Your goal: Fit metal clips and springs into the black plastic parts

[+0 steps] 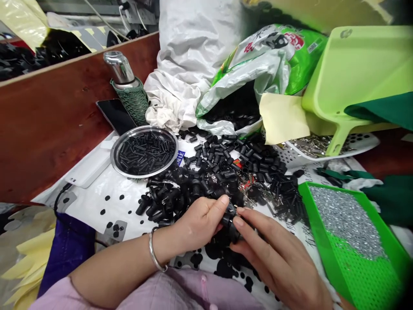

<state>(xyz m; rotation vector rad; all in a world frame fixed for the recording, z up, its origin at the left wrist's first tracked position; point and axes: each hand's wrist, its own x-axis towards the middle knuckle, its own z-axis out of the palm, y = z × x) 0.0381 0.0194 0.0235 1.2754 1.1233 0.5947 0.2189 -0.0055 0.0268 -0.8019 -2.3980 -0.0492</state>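
Observation:
In front of my body, my left hand point(200, 218) is closed round a small black plastic part point(227, 218), thumb on top. My right hand point(279, 252) pinches the same part from the other side with its fingertips. Fingers cover most of it, so its full shape is hidden. Just beyond both hands spreads a heap of black plastic parts point(193, 187), some of them short tubes point(254, 150). Thin metal pieces point(250, 189) lie among them, and dark coil springs point(287, 193) sit at the heap's right edge.
A steel dish point(112, 161) of black springs stands left, near a phone point(116, 116) and a flask point(121, 71). At right lie a green tray point(358, 275) with small metal pieces and a white basket point(364, 148) under a green dustpan point(364, 64). Behind is an open plastic bag point(274, 73).

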